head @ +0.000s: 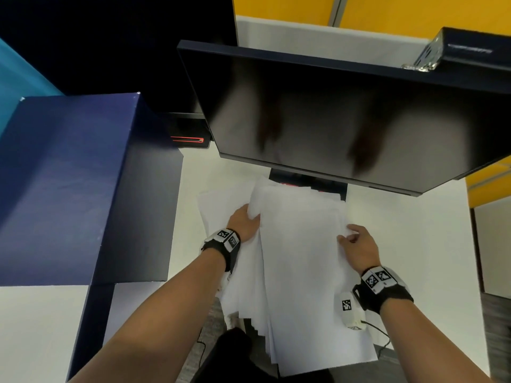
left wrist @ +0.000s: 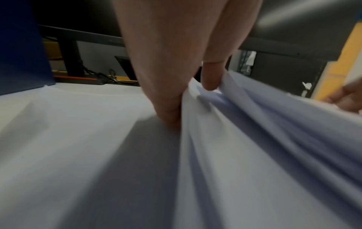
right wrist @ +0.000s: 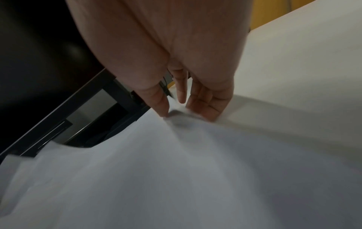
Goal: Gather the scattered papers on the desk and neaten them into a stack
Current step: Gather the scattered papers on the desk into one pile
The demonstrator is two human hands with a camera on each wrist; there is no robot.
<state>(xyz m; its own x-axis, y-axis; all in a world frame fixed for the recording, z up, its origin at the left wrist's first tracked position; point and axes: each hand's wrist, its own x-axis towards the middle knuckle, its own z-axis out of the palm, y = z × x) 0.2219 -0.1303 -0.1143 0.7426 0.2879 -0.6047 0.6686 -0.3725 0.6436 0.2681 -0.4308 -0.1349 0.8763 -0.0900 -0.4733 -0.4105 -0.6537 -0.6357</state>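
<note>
Several white paper sheets (head: 301, 258) lie overlapped on the white desk (head: 414, 244), reaching over its near edge. My left hand (head: 244, 221) grips the left edge of the upper sheets (left wrist: 245, 131), thumb on top and fingers under, lifting and bending them. More sheets (head: 215, 205) lie flat to its left. My right hand (head: 356, 240) pinches the right edge of the papers (right wrist: 176, 162) between its thumb and fingers (right wrist: 207, 108), raising a small fold there.
A dark monitor (head: 345, 117) tilts over the far end of the papers, its stand (head: 307, 183) just behind them. A large dark blue box (head: 72, 183) stands at the left. Bare desk lies right of the papers. A cable (head: 381, 335) hangs near the front edge.
</note>
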